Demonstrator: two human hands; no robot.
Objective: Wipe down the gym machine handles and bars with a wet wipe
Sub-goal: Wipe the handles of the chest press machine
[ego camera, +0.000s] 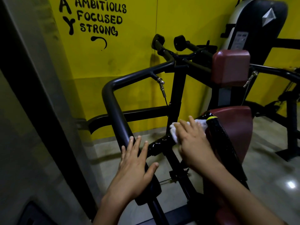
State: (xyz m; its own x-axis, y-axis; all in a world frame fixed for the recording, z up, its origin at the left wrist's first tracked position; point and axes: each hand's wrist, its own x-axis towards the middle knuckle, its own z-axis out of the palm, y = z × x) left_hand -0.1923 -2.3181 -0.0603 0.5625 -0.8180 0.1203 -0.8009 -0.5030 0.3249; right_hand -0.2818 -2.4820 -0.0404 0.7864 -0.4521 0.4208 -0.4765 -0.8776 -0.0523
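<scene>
At lower centre of the head view: left hand [134,166] lies flat on the lower run of a bent black bar [113,104], fingers straight and spread, thumb out to the right side of the bar. Nothing is held in it.

Right hand [194,143] sits just to the right, fingers extended and close together, pressing a white wet wipe [174,132] against the machine. The wipe shows at the left edge of the hand and past the fingertips; its thumb is hidden. The wipe rests where a glossy cross tube [160,143] meets a glossy black handle [217,132] with a yellow-green ring at its top. Whether the wipe touches tube, handle or both cannot be told.

A maroon seat pad [235,127] is directly behind the handle; a second maroon pad [230,67] stands above it. A metal cable connector [161,83] hangs from the upper run of the bar. Behind is a yellow wall [129,62] with black painted lettering [99,18]: "AMBITIOUS FOCUSED STRONG". The floor [267,168] is pale and glossy.
</scene>
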